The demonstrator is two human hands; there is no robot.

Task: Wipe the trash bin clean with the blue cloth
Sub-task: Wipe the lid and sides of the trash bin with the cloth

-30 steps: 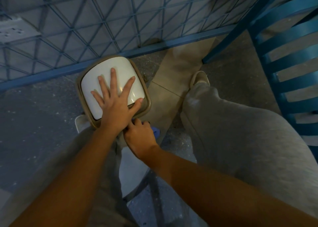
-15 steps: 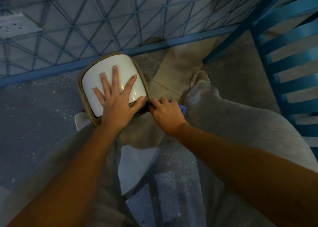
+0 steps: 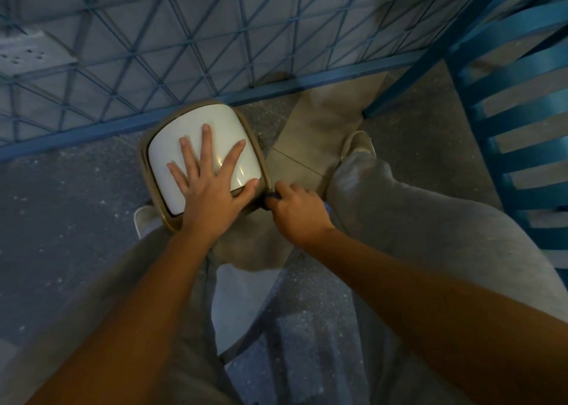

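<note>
Blue wire fence (image 3: 215, 51) behind trash bin (image 3: 266, 171).

A blue metal lattice fence (image 3: 172, 51) with a diamond-pattern mesh runs along the far edge of the speckled grey floor (image 3: 67, 208). A blue slatted chair (image 3: 522, 128) stands at the right edge. A beige tile strip (image 3: 319, 134) crosses the floor toward the fence. Grey sweatpants (image 3: 430, 235) cover the legs, and a pale shoe (image 3: 359, 143) rests beside the strip.

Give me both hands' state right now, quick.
Left hand: open, flat on the white square lid.
Right hand: closed on the blue cloth, at the tan bin's rim.
</note>
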